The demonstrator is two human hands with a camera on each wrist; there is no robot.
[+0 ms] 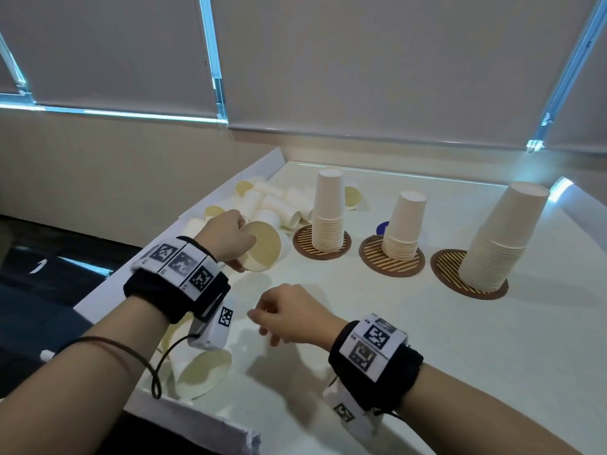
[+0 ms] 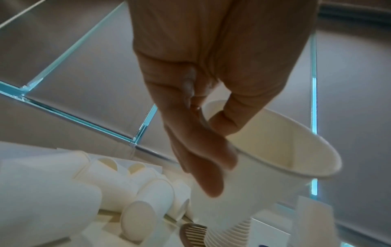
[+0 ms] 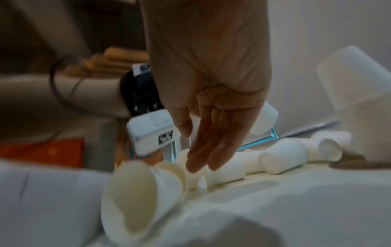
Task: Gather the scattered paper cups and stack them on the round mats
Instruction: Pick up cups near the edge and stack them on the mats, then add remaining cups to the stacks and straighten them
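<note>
My left hand (image 1: 230, 238) grips a white paper cup (image 1: 262, 246) lifted above the table's left side, its mouth turned toward me; in the left wrist view the thumb sits inside the cup (image 2: 275, 160) and the fingers (image 2: 203, 167) lie on its outer wall. My right hand (image 1: 282, 313) hovers over the table nearer me, fingers relaxed and holding nothing; the right wrist view shows the hand (image 3: 211, 142) above lying cups. Three upside-down cup stacks (image 1: 328, 218) (image 1: 402, 226) (image 1: 499, 238) stand on round striped mats (image 1: 303, 239). Several loose cups (image 1: 279, 205) lie at the far left.
Two more cups (image 1: 203, 372) lie on their sides at the table's near left edge, under my left wrist. A small blue object (image 1: 382, 227) sits behind the middle stack. The white table (image 1: 460, 356) ends at a raised paper edge (image 1: 259, 169) on the left.
</note>
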